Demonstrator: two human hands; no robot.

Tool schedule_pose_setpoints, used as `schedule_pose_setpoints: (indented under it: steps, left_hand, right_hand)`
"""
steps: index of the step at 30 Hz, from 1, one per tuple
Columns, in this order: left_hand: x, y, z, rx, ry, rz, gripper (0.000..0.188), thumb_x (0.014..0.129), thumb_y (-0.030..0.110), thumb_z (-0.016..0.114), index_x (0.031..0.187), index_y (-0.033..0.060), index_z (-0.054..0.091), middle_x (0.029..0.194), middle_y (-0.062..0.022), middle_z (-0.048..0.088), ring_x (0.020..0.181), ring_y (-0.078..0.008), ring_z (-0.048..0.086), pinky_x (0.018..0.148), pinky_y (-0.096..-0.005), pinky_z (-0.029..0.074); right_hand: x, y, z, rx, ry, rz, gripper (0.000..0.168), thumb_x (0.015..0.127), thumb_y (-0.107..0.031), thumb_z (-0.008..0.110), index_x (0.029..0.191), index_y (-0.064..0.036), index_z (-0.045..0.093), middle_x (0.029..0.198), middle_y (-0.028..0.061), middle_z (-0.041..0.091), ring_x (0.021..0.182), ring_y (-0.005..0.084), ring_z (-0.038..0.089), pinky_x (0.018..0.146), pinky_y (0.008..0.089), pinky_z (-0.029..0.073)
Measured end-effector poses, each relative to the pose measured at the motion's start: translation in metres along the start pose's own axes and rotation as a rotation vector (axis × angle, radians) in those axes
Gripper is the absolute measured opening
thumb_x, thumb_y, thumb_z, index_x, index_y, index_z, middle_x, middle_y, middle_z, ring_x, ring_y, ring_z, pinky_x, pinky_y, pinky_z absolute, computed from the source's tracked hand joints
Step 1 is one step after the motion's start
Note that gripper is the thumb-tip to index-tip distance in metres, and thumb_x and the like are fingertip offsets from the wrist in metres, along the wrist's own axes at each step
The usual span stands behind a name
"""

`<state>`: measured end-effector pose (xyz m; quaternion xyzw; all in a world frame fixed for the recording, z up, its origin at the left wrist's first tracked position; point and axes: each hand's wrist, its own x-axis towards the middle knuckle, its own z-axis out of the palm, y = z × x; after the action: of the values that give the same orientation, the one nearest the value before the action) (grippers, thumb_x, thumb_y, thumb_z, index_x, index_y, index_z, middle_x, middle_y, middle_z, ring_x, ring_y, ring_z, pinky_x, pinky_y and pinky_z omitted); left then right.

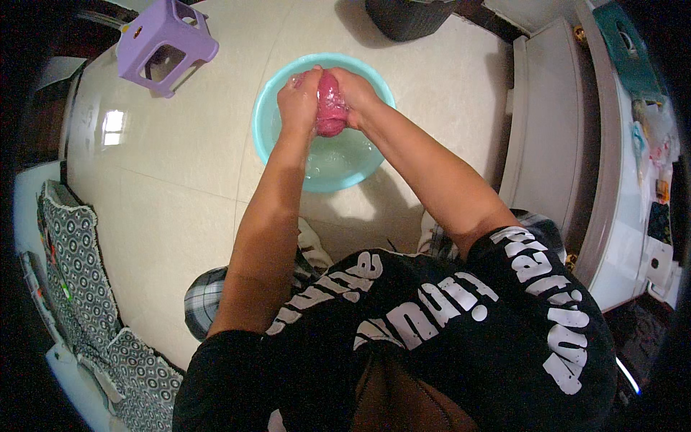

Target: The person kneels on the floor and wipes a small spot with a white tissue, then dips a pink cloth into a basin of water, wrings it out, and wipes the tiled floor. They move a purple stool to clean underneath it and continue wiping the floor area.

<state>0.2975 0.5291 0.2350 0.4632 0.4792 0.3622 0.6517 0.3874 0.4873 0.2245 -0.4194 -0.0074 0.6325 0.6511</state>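
Observation:
A wet, bunched pink cloth (330, 102) is pressed between my two hands above a light turquoise plastic basin (261, 116). My left hand (298, 105) grips its left side, the thumb lying over the top. On the other side, my right hand (356, 97) wraps around it with the fingers mostly hidden. Cloudy water (340, 159) with some bubbles lies in the basin, and the cloth glistens with water or suds.
The basin rests on a pale tiled floor (178, 146). A purple plastic stool (156, 46) stands at the upper left, a dark bin (407, 19) at the top. Grey drawers (550, 119) line the right side; patterned fabric (75, 243) hangs over something at the left.

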Motion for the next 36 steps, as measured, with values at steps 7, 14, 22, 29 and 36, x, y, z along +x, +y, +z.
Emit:
schedule_pose_setpoints:
  steps: [7,14,22,29,36]
  left_hand:
    - [-0.003,-0.005,-0.007,-0.014,0.005,-0.026,0.030,0.079,0.020,0.066,0.094,-0.0051,0.063,0.085,-0.0087,0.063,0.070,-0.0151,0.059,0.064,-0.0289,0.048]
    - [0.016,0.003,-0.022,-0.133,-0.321,-0.195,0.063,0.085,0.047,0.062,0.122,-0.0028,0.051,0.116,-0.0153,0.059,0.102,-0.0247,0.059,0.090,-0.0413,0.046]
    - [0.009,0.012,-0.031,-0.195,-0.416,-0.315,0.066,0.089,0.055,0.049,0.134,0.0078,0.037,0.134,-0.0159,0.044,0.116,-0.0345,0.051,0.092,-0.0565,0.043]
    - [0.015,0.017,-0.019,-0.080,-0.031,0.107,0.041,0.083,0.023,0.069,0.111,-0.0028,0.053,0.103,-0.0128,0.062,0.089,-0.0184,0.061,0.077,-0.0299,0.052]
    - [0.003,0.030,0.007,-0.141,0.095,0.260,0.032,0.079,0.021,0.069,0.098,-0.0033,0.060,0.091,-0.0087,0.062,0.079,-0.0139,0.058,0.069,-0.0269,0.049]
  right_hand:
    - [0.008,0.012,-0.006,-0.110,0.058,-0.039,0.013,0.084,-0.017,0.050,0.083,-0.006,0.056,0.073,0.0084,0.058,0.059,0.0206,0.059,0.055,0.0407,0.052]
    - [0.014,0.000,0.000,-0.152,0.001,-0.124,0.015,0.085,-0.019,0.053,0.086,-0.005,0.059,0.080,0.0081,0.062,0.064,0.0213,0.062,0.060,0.0390,0.053]
    - [0.003,-0.033,0.011,-0.305,-0.104,-0.064,0.038,0.089,-0.035,0.058,0.111,-0.004,0.054,0.101,0.0112,0.063,0.089,0.0220,0.064,0.078,0.0390,0.053]
    - [-0.010,-0.035,0.027,-0.724,0.187,-0.158,0.043,0.085,-0.037,0.063,0.111,-0.003,0.057,0.098,0.0111,0.064,0.087,0.0218,0.063,0.076,0.0381,0.053]
    - [-0.008,-0.027,0.043,-0.441,0.155,-0.401,0.033,0.085,-0.030,0.063,0.094,0.001,0.059,0.086,0.0111,0.063,0.073,0.0191,0.061,0.063,0.0326,0.051]
